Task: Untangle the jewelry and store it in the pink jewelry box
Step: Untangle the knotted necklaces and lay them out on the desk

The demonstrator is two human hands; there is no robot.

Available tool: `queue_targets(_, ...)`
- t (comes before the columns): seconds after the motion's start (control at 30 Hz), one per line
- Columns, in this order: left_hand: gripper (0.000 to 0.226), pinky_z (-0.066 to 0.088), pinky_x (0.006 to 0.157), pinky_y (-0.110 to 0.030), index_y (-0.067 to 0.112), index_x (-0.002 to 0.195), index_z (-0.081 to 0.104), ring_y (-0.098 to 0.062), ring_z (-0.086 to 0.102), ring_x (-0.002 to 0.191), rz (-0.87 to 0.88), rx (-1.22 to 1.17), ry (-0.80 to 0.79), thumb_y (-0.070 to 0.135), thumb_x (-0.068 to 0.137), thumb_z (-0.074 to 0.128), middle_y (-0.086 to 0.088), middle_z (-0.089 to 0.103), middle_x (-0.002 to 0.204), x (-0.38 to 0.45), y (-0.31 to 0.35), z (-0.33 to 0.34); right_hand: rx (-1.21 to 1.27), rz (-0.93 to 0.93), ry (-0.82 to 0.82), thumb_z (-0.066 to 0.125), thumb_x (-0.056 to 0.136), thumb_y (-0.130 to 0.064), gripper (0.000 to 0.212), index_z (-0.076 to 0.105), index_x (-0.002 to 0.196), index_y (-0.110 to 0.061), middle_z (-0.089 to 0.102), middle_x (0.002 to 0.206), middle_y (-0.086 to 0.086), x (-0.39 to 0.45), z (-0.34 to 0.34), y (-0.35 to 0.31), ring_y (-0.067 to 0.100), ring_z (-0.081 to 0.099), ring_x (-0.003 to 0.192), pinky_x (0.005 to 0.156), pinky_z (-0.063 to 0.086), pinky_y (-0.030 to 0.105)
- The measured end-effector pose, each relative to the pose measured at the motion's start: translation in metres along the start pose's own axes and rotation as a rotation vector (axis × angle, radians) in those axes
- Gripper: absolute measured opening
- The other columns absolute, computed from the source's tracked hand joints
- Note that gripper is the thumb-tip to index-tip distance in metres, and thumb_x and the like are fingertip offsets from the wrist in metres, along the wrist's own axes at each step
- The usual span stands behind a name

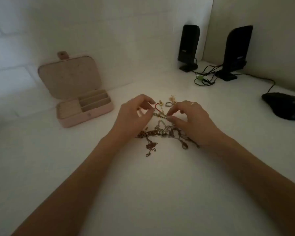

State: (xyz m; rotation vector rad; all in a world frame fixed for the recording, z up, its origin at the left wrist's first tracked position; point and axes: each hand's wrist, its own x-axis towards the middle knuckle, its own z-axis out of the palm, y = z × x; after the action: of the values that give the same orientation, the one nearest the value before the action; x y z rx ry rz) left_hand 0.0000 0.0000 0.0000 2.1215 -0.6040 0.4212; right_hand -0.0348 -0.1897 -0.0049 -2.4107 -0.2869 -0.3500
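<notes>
- Jewelry [167, 132]: a tangled heap of thin metal chains lying on the white tabletop [143, 193], between and just beneath the two hands; loose chain ends with small clasps trail toward the viewer.
- Left hand [134, 116]: fingers curled, thumb and fingertips pinching one end of a short beaded chain [159, 114] lifted at the far edge of the heap.
- Right hand [192, 118]: fingers curled, pinching the other end of the same beaded chain, so that the strand runs between the two hands.
- Pink jewelry box [85, 109]: rectangular with rounded corners, standing open on the tabletop well to the left of the heap; its lid leans back toward the wall, a snap tab projecting from the top edge.
- Box interior: pale lining, a block of ridged ring rolls on the left and three long divided compartments on the right; no jewelry can be made out in any of them.
- Loose pieces just beyond the hands: a red cord [157, 106] with a small gold charm, a silvery ring [168, 104] and a small gold item [172, 98], too small to identify.
- Surroundings: two black upright speakers [188, 46] at the far right with tangled cables [205, 77], and a black computer mouse [283, 105] at the right edge, all well apart from the heap.
</notes>
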Motion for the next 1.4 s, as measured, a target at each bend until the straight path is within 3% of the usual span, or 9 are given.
queue_targets(0.17, 0.014, 0.032, 0.071, -0.002, 0.017, 0.09, 0.069, -0.001, 0.047, 0.081, 0.069, 0.167, -0.237, 0.01, 0.078, 0.068, 0.019, 0.053, 0.078, -0.027, -0.007, -0.004, -0.041, -0.083, -0.261, 0.07, 0.083, -0.031, 0.014, 0.059, 0.091, -0.032, 0.056, 0.096, -0.012, -0.005, 0.0, -0.018, -0.003, 0.047, 0.083, 0.068, 0.036, 0.008)
queue_targets(0.27, 0.011, 0.033, 0.076, -0.004, 0.016, 0.09, 0.069, 0.003, 0.045, 0.079, 0.146, 0.126, -0.233, 0.016, 0.079, 0.071, 0.018, 0.054, 0.079, -0.024, -0.01, -0.001, -0.047, -0.085, -0.199, 0.07, 0.084, -0.022, 0.01, 0.06, 0.083, -0.025, 0.053, 0.084, -0.014, -0.007, 0.009, -0.022, 0.008, 0.051, 0.079, 0.066, 0.038, 0.015)
queue_targets(0.4, 0.012, 0.035, 0.074, -0.008, 0.02, 0.088, 0.066, -0.004, 0.05, 0.084, 0.155, 0.043, -0.205, 0.026, 0.08, 0.074, 0.007, 0.064, 0.088, -0.015, -0.01, 0.003, 0.069, -0.029, -0.072, 0.066, 0.086, -0.015, 0.007, 0.062, 0.081, -0.018, 0.059, 0.082, -0.011, -0.001, 0.012, -0.022, 0.002, 0.054, 0.076, 0.065, 0.04, 0.006)
queue_targets(0.57, 0.01, 0.046, 0.078, -0.019, 0.025, 0.076, 0.064, -0.004, 0.061, 0.081, -0.065, -0.244, -0.199, 0.019, 0.081, 0.07, 0.011, 0.066, 0.08, -0.013, -0.001, 0.005, 0.646, 0.134, 0.033, 0.058, 0.092, -0.013, 0.005, 0.058, 0.089, -0.008, 0.07, 0.073, -0.002, 0.002, -0.001, -0.031, 0.007, 0.066, 0.071, 0.064, 0.051, 0.016)
queue_targets(0.73, 0.016, 0.05, 0.079, -0.026, 0.01, 0.078, 0.055, -0.013, 0.066, 0.071, -0.309, -0.702, -0.193, 0.004, 0.093, 0.052, 0.0, 0.068, 0.068, -0.01, 0.008, 0.005, 0.911, 0.226, 0.075, 0.053, 0.095, -0.013, 0.006, 0.056, 0.091, -0.008, 0.071, 0.082, 0.005, -0.002, -0.005, -0.033, 0.014, 0.069, 0.081, 0.073, 0.054, 0.022)
queue_targets(0.9, 0.014, 0.052, 0.072, -0.039, 0.012, 0.077, 0.056, -0.013, 0.051, 0.049, -0.377, -0.727, -0.224, 0.01, 0.091, 0.058, 0.006, 0.051, 0.054, -0.011, 0.009, 0.006, 1.116, 0.288, 0.2, 0.046, 0.099, -0.012, 0.008, 0.051, 0.097, -0.007, 0.071, 0.097, 0.015, 0.002, -0.014, -0.031, 0.025, 0.071, 0.092, 0.078, 0.059, 0.033)
queue_targets(1.03, 0.011, 0.042, 0.051, -0.026, 0.014, 0.077, 0.062, -0.016, 0.043, 0.049, -0.36, -0.648, -0.264, 0.014, 0.088, 0.062, 0.001, 0.048, 0.053, -0.012, 0.011, 0.003, 1.362, 0.328, 0.256, 0.041, 0.1, -0.01, 0.009, 0.049, 0.096, -0.006, 0.066, 0.084, 0.012, 0.003, -0.026, -0.028, 0.023, 0.072, 0.077, 0.069, 0.06, 0.035)
queue_targets(1.23, 0.03, 0.032, 0.052, -0.026, 0.018, 0.055, 0.055, -0.016, 0.04, 0.053, -0.36, -0.624, -0.292, 0.035, 0.074, 0.07, 0.003, 0.045, 0.049, -0.007, 0.007, -0.006, 1.316, 0.384, 0.303, 0.042, 0.101, -0.012, 0.009, 0.047, 0.095, -0.008, 0.05, 0.07, 0.005, 0.004, -0.032, -0.012, 0.012, 0.049, 0.056, 0.064, 0.058, 0.032)
queue_targets(1.4, 0.021, 0.036, 0.046, -0.02, 0.015, 0.072, 0.052, -0.011, 0.046, 0.053, -0.529, -0.907, -0.343, 0.03, 0.084, 0.057, 0.005, 0.047, 0.055, -0.001, 0.005, -0.013, 0.8, 0.359, 0.244, 0.043, 0.1, -0.016, 0.009, 0.049, 0.103, -0.009, 0.057, 0.077, 0.004, 0.002, -0.031, -0.005, 0.01, 0.05, 0.057, 0.052, 0.049, 0.022)
